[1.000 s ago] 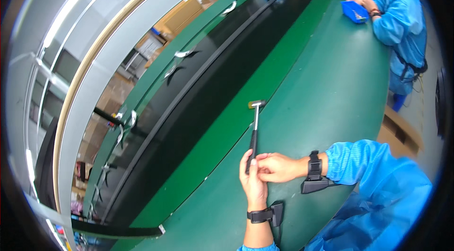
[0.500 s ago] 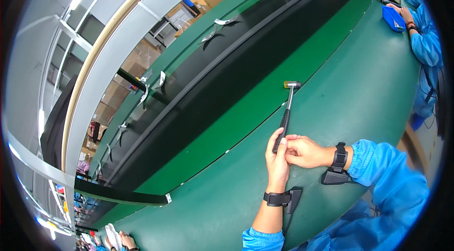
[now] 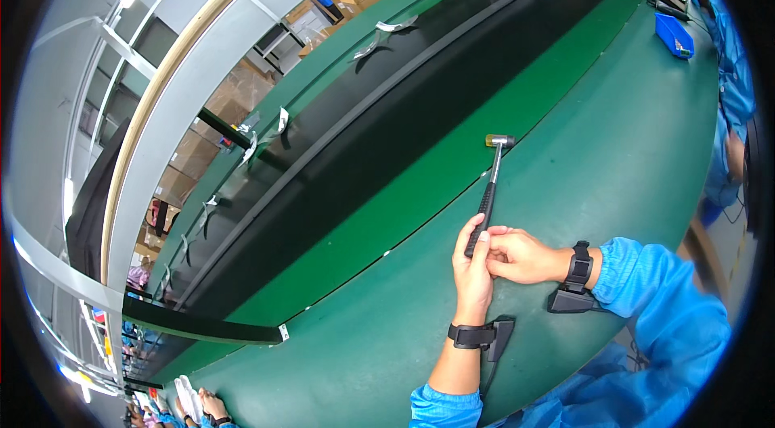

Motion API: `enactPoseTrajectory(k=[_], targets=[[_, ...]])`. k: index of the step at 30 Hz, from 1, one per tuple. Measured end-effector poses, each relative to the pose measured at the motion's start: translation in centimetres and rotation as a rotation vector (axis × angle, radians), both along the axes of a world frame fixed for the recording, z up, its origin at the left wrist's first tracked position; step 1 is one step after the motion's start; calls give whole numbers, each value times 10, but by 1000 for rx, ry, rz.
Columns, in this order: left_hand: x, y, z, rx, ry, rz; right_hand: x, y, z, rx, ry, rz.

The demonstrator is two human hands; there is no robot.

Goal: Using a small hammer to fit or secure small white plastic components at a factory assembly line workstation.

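Far right, blue bin (image 3: 671, 35); contents, right fingers' (image 3: 500, 244) grip unclear; left fingers (image 3: 466, 235) grasp hammer (image 3: 486, 203).

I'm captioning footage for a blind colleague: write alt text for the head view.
The left hand holds a black-handled mallet with a yellow-and-dark cylindrical head, the right hand touching the left, over a green workbench; a black strip lies beyond.

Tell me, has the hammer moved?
No, not visibly: the hammer still has its head beside the same stretch of bench seam; the view itself has turned.
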State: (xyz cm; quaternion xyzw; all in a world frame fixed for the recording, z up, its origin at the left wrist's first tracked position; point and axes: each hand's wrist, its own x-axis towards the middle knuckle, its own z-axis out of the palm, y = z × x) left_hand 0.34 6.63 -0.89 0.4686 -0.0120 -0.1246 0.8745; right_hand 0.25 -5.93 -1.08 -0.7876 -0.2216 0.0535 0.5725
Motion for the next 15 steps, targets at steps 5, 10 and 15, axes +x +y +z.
enactPoseTrajectory(k=[5, 10, 15], targets=[[0, 0, 0, 11, -1, 7, -2, 0, 6, -41, 12, 0], [0, 0, 1, 15, 7, 17, -2, 0, 8, -13, 15, -1], [-1, -3, 4, 0, 21, 11, -2, -3, 6, -18, 13, 1]])
